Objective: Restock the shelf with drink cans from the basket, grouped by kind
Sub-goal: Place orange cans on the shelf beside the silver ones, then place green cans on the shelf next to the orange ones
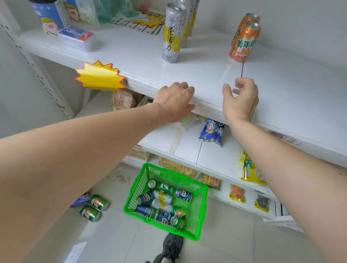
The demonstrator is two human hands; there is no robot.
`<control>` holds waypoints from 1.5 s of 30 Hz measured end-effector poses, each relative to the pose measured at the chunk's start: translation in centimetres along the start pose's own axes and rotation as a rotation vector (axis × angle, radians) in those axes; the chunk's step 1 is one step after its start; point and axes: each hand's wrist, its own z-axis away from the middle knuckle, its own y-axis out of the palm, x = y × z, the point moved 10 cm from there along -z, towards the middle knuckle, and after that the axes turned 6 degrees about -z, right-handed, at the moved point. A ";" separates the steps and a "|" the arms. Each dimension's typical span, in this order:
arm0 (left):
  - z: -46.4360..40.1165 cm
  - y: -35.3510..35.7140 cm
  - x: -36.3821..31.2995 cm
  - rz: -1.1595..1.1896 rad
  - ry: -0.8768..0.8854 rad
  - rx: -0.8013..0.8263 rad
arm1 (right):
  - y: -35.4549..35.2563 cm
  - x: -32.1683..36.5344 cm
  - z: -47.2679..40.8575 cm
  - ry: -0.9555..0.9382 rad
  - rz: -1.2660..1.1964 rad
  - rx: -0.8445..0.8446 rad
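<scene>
Head cam: my left hand (175,100) & right hand (241,97) sit at the shelf (206,75) edge, fingers loosely curled, holding nothing. Cans (163,204) lie in green basket (199,219) on floor below.

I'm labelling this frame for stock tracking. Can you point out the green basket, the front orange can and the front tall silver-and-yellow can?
green basket (199,209): head view, on its right wall.
front orange can (243,44): head view, on its label.
front tall silver-and-yellow can (171,36): head view, on its yellow label band.
</scene>
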 end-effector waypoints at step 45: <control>24.9 71.6 0.6 0.264 -0.440 0.740 | 21.7 -65.3 46.1 0.174 0.834 1.601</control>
